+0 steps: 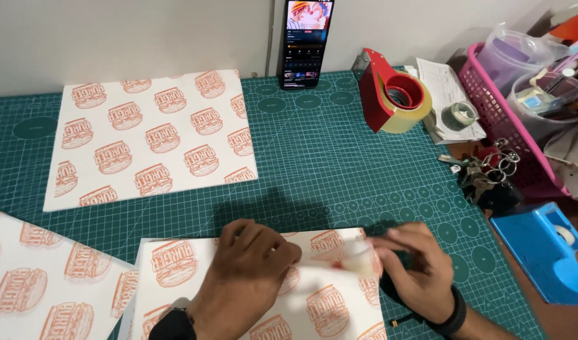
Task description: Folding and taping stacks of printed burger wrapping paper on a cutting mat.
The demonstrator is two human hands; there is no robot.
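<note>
A white paper sheet (175,277) printed with orange burger pictures lies at the near edge of the green cutting mat (314,157). My left hand (248,264) presses down on this sheet with its fingers curled. My right hand (415,271) is at the sheet's right edge, holding a blurred, pale strip of clear tape (358,259) that stretches toward my left fingertips. A dark object under my right palm is mostly hidden.
Two more burger-print sheets lie on the mat, one at back left (150,135) and one at near left (43,283). A phone (306,41) leans on the wall. A red tape dispenser (389,94), keys (484,170), a pink basket (521,107) and a blue dispenser (547,252) stand right.
</note>
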